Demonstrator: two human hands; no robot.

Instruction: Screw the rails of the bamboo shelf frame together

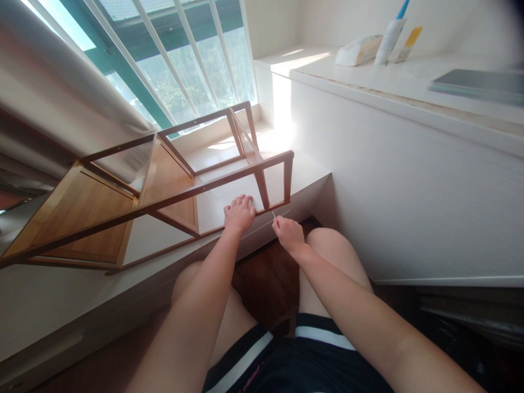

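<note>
A brown wooden shelf frame (213, 183) lies on its side on the white window ledge, with slatted panels (170, 183) between its rails. My left hand (240, 214) is closed over its near lower rail, with the fingers reaching inside the frame. Just to the right, my right hand (290, 232) is closed on a thin metal tool that looks like a hex key (274, 213). The tool's tip meets the near rail where a crosspiece joins it. The rest of the tool is hidden in my fist.
Behind the frame are a barred window (196, 60) and a grey curtain (69, 71). To the right stands a white counter (388, 158) bearing a tissue pack (357, 50), a blue-nozzled tube (389, 42), a yellow-topped item (409, 43) and a dark flat slab (478, 86). My knees flank the ledge's front.
</note>
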